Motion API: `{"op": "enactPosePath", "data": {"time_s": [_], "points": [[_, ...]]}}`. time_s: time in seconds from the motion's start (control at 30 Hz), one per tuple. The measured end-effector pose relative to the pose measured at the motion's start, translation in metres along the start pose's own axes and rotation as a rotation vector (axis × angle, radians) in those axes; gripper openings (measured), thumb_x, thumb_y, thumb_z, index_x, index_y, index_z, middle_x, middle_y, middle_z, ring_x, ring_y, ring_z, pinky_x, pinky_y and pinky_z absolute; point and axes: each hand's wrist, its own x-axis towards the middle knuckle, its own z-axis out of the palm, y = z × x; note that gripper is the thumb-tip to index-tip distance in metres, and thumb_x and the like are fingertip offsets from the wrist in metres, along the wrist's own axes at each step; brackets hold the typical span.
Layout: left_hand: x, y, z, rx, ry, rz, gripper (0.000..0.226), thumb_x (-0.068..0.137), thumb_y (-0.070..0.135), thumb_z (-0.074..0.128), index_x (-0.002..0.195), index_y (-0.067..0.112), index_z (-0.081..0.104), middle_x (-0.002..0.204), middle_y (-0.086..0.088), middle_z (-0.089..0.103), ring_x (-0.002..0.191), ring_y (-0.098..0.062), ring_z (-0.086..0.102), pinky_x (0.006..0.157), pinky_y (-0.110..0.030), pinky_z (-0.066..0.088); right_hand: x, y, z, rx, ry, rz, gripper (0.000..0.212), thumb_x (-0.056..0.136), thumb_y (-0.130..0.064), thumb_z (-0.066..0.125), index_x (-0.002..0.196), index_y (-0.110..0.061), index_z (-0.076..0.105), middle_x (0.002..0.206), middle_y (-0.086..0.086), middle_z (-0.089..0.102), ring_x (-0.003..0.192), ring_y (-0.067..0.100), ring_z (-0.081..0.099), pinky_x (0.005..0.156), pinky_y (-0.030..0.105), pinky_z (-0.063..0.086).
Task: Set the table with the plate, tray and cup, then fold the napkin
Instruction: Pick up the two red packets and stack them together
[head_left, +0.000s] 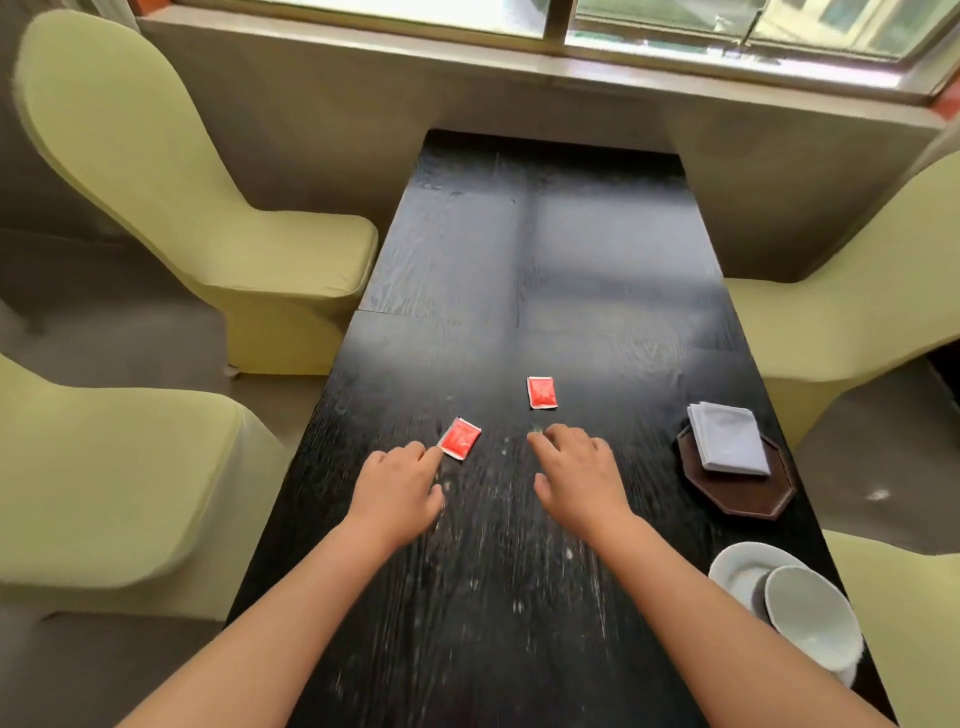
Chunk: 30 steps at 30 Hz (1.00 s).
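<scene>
Head view showed setting not yet begun: both hands lay over the dark table (519, 260), holding nothing. The left hand (397, 488) touched a red sachet (460, 438) with one straight fingertip; the right hand (579, 475) hovered, fingers relaxed, just short of a second sachet (542, 392). Judged next: reach right, where the folded napkin (730, 439) sat on the octagonal tray (748, 501), and the cup (810, 616) rested tilted on the white plate (737, 569). Covered chairs (156, 171) flanked both sides.
</scene>
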Motion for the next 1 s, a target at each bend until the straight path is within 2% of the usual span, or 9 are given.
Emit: {"op": "enactPosePath", "data": {"time_s": [0.2,0.37,0.47,0.57,0.73,0.8,0.87,1.0], "points": [[0.054,-0.031,0.017,0.015,-0.115,0.067,0.054,0.088,0.027,0.05,0.139,0.023,0.033,0.136,0.001,0.045,0.126,-0.019,0.043,0.111,-0.045,0.023,0.063,0.02,0.025,-0.067,-0.072,0.016,0.056,0.086,-0.021,0.052,0.138,-0.02,0.031,0.139,0.009,0.038,0.124,0.028,0.038,0.098,0.044,0.034],[0.098,-0.041,0.039,0.097,-0.171,0.129,0.064,0.088,0.025,0.055,0.144,0.024,0.023,0.149,-0.003,0.03,0.138,-0.02,0.028,0.115,-0.051,0.014,0.111,0.043,0.051,-0.114,-0.116,0.032,0.058,0.084,-0.02,0.057,0.136,-0.017,0.032,0.142,0.01,0.036,0.124,0.03,0.039,0.096,0.044,0.034],[0.117,-0.042,0.062,0.157,-0.207,0.162,0.064,0.09,0.033,0.053,0.145,0.024,0.022,0.152,-0.004,0.025,0.139,-0.02,0.025,0.114,-0.051,0.014,0.135,0.056,0.071,-0.146,-0.142,0.045,0.065,0.083,-0.018,0.061,0.139,-0.014,0.027,0.148,0.011,0.029,0.131,0.03,0.033,0.102,0.048,0.033],[0.128,-0.038,0.086,0.165,-0.231,0.179,0.063,0.09,0.041,0.05,0.143,0.023,0.023,0.152,-0.004,0.025,0.138,-0.021,0.028,0.113,-0.05,0.018,0.153,0.067,0.091,-0.184,-0.155,0.045,0.07,0.083,-0.01,0.059,0.142,-0.012,0.021,0.155,0.009,0.017,0.141,0.026,0.02,0.108,0.052,0.026],[0.133,-0.028,0.105,0.093,-0.3,0.174,0.066,0.087,0.039,0.055,0.142,0.018,0.025,0.155,-0.004,0.018,0.138,-0.024,0.024,0.103,-0.045,0.037,0.173,0.076,0.11,-0.221,-0.216,-0.012,0.072,0.088,-0.008,0.051,0.147,-0.013,0.009,0.158,0.005,0.006,0.145,0.022,0.008,0.112,0.054,0.018],[0.133,-0.028,0.105,0.055,-0.287,0.168,0.065,0.086,0.037,0.057,0.14,0.016,0.029,0.152,-0.004,0.023,0.134,-0.025,0.027,0.098,-0.043,0.043,0.175,0.077,0.114,-0.222,-0.239,-0.041,0.069,0.089,-0.008,0.048,0.147,-0.012,0.01,0.157,0.005,0.012,0.144,0.022,0.012,0.111,0.054,0.019],[0.132,-0.029,0.105,0.047,-0.261,0.173,0.059,0.086,0.037,0.057,0.136,0.015,0.035,0.145,-0.005,0.032,0.129,-0.025,0.033,0.094,-0.041,0.045,0.174,0.076,0.117,-0.192,-0.217,-0.052,0.063,0.09,-0.008,0.047,0.145,-0.009,0.017,0.153,0.008,0.025,0.14,0.026,0.024,0.107,0.051,0.027],[0.126,-0.024,0.108,0.111,-0.194,0.187,0.039,0.089,0.03,0.052,0.122,0.011,0.044,0.127,-0.006,0.048,0.115,-0.025,0.045,0.084,-0.037,0.047,0.162,0.072,0.124,-0.215,-0.109,-0.08,0.045,0.093,-0.008,0.044,0.136,-0.004,0.033,0.137,0.014,0.047,0.123,0.033,0.044,0.091,0.043,0.043]]}}
